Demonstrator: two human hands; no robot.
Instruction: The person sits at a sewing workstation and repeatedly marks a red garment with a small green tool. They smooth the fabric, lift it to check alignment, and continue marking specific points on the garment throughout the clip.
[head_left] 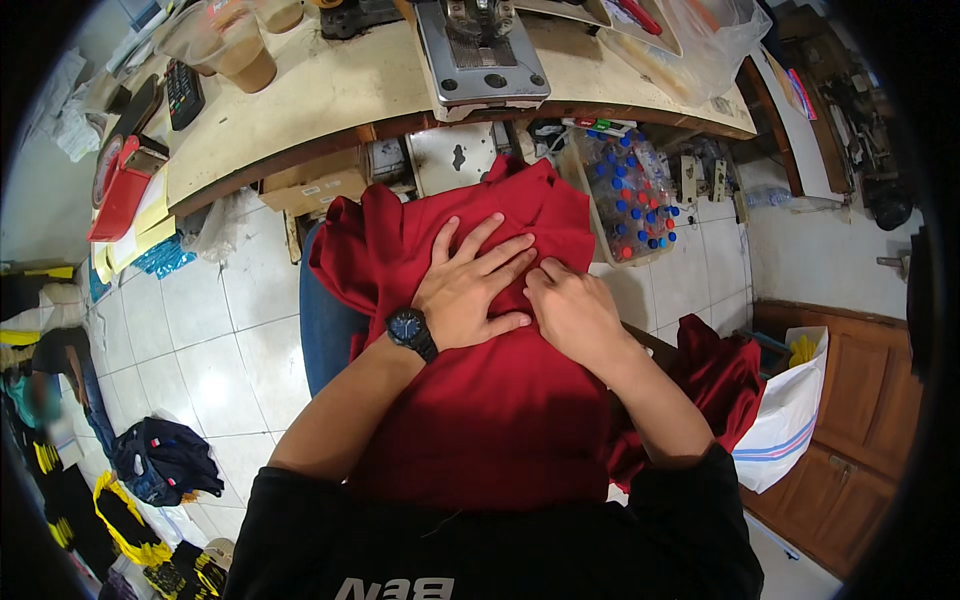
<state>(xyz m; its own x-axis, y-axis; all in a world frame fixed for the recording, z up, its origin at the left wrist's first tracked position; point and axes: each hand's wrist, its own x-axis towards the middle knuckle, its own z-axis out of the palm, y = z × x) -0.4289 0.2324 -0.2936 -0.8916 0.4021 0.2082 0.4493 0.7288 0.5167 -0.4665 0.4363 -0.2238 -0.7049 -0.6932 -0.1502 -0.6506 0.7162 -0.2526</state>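
Red cloth [470, 410] is spread over my lap, bunched into folds toward the table edge. My left hand [470, 280], with a black watch [410, 330] on its wrist, lies flat on it with fingers spread. Just right of it, my right hand [570, 310] has its fingers curled and pinched into the cloth; the fingertips are partly hidden. More red cloth [705, 385] hangs at my right side.
Ahead, a worktable [330, 85] holds a machine base [485, 85], cups and a remote. Below are a cardboard box [310, 180] and a crate of bottles [625, 205]. A white bag [780, 430] stands right; a backpack [165, 460] and garments lie left.
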